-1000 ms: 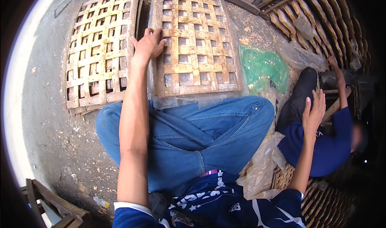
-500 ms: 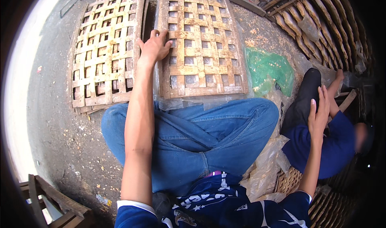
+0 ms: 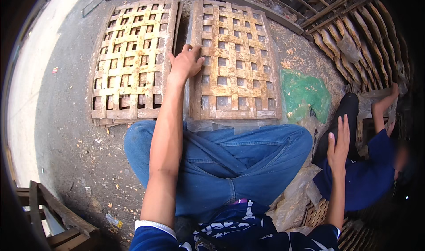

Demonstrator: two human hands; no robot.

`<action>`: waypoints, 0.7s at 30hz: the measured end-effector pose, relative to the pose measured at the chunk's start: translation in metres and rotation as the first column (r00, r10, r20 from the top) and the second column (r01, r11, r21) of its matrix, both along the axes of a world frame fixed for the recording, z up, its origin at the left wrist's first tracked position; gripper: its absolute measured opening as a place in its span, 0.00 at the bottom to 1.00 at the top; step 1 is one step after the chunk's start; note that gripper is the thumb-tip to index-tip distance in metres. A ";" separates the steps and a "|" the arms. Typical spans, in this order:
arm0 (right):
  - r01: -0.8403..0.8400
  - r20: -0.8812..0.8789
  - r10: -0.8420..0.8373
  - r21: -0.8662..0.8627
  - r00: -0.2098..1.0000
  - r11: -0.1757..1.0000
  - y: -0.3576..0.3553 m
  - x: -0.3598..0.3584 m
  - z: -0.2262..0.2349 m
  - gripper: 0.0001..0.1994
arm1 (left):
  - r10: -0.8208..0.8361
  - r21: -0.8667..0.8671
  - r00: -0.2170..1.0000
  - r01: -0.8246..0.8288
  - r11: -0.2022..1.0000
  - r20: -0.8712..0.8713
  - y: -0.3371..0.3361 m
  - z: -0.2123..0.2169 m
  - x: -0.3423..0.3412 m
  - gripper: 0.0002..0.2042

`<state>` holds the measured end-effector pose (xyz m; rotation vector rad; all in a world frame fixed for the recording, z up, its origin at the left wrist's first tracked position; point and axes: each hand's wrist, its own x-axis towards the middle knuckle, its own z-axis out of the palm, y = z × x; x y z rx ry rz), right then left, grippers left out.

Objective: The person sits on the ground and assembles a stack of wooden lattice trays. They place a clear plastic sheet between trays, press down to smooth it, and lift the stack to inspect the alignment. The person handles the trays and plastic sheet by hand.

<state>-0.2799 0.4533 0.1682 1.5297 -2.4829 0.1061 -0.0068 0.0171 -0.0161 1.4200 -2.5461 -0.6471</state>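
Your left hand [image 3: 187, 64] is at the near-left edge of the right-hand lattice panel [image 3: 231, 56], thumb by its frame and fingers curled toward the gap; I can't tell whether it grips. Your right hand [image 3: 339, 147] is raised with fingers straight, holding nothing. That panel lies flat before your crossed legs in blue jeans [image 3: 212, 162], with clear plastic [image 3: 208, 126] showing under its near edge. Left of the gap lies another lattice panel [image 3: 133, 69], stacked. Green plastic [image 3: 306, 94] sits right of yours; farther right, a co-worker [image 3: 354, 184] sits.
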 end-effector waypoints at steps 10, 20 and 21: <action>0.235 0.164 -0.288 0.282 0.943 0.930 -0.029 -0.023 -0.059 0.28 | -0.057 0.002 0.998 0.057 0.998 -0.013 -0.003 -0.003 0.004 0.29; -0.051 0.454 0.068 -0.050 0.888 0.997 -0.179 -0.016 -0.132 0.29 | -0.024 -0.072 0.999 0.027 0.997 0.038 -0.002 -0.001 -0.004 0.28; -0.010 0.428 0.030 -0.050 0.903 0.999 -0.190 -0.020 -0.164 0.30 | -0.038 -0.085 0.999 0.040 0.996 0.023 0.000 -0.001 -0.005 0.28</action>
